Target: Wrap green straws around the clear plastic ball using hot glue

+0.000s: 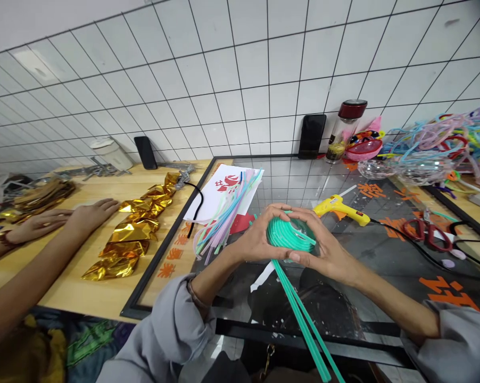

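Over the glass panel [383, 255], both hands close around a teal coil [290, 235]: the left hand [258, 239] cups its left side, the right hand [328, 250] grips its right, fingers curled over the top. Two teal tails [304, 324] run down from the coil toward the viewer. Just beyond lie a glue gun [341, 208], pastel strips [224, 213] and red scissors [427, 233]; a co-worker's hand [90, 214] rests flat beside gold foil [134, 234].

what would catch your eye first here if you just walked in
The teal coil at the centre, cupped between the left hand and right hand, with two teal strands trailing toward the viewer. Next, the crumpled gold foil on the wooden table at left, beside another person's hands, and the yellow glue gun just behind the coil.
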A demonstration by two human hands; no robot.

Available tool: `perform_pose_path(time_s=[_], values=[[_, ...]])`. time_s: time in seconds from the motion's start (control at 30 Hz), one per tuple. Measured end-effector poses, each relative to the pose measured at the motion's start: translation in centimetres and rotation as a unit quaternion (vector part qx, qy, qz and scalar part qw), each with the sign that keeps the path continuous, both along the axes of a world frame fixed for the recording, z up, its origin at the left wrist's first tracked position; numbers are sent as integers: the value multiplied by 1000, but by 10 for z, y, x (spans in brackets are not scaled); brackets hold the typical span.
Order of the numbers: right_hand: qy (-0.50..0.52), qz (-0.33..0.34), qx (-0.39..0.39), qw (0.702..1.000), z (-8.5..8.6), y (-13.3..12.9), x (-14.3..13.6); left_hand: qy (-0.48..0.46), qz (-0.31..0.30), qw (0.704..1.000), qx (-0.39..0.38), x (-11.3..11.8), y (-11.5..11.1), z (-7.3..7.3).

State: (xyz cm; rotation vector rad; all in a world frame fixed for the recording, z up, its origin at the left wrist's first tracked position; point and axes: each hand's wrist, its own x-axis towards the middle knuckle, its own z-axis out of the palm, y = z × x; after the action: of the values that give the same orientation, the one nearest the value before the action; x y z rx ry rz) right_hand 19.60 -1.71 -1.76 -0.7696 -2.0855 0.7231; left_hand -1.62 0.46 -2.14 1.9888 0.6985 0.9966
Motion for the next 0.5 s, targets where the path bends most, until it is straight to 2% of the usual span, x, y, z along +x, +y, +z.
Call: perform_pose_path(time_s=[0.13,0.23,0.33,0.5], values=[[15,5,-1,1000,2,-2,-1,-5,-2,1000,1,2,-1,1],[33,-34,0,999,4,-6,-1,-4,-2,1000,2,3,-2,0],[63,-89,49,993,5,-11,-2,-7,-7,1000,3,2,-2,-1],[89,-94,102,986,5,-12,-4,2,-1,1000,2,1,-2,-1]])
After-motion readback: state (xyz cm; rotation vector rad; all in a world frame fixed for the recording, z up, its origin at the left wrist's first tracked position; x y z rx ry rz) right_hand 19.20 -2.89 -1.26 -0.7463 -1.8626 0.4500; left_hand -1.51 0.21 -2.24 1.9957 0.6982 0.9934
